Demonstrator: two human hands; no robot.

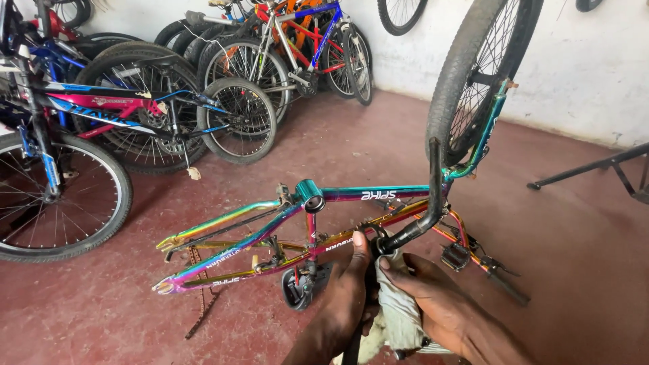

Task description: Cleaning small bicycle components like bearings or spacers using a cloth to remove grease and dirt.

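Note:
An iridescent rainbow bicycle frame [270,223] stands upside down on the red floor, its front wheel [473,67] up in the air and no rear wheel fitted. My left hand [348,287] grips a black crank arm [422,216] near its lower end. My right hand [433,304] holds a dirty white rag [395,318] pressed against the same black part. A pedal [456,255] hangs on the far side, and a loose chain [201,297] dangles from the frame to the floor.
Several bicycles [128,108] lean together at the left and back against a white wall. A large wheel [54,196] sits close at far left. A black metal stand [602,169] lies at the right.

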